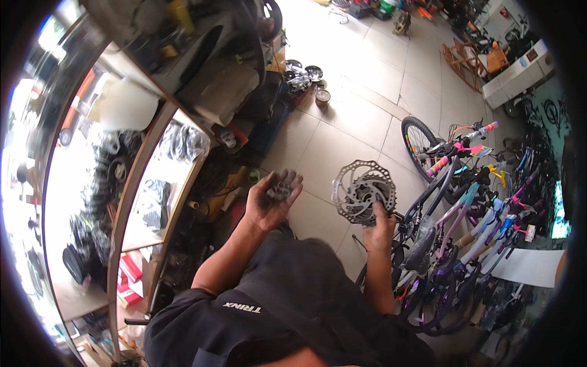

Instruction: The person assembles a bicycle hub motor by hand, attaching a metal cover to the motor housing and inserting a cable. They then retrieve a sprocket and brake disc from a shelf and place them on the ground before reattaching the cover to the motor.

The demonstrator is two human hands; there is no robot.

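My left hand is raised palm up in front of my body, its fingers curled. Several small grey metal parts lie in it, too small to make out exactly. To the right, my right hand grips a bicycle brake disc with a perforated rim, its thumb pressed on the front. Toothed sprockets show together with the disc; how they are joined I cannot tell. My two hands are well apart, and both are held above the tiled floor.
Glass-fronted shelves with bagged parts stand at the left. Several bicycles crowd the right side. Farther off, a round tin sits on the floor by a pile of metal parts. A wooden chair is at the far right.
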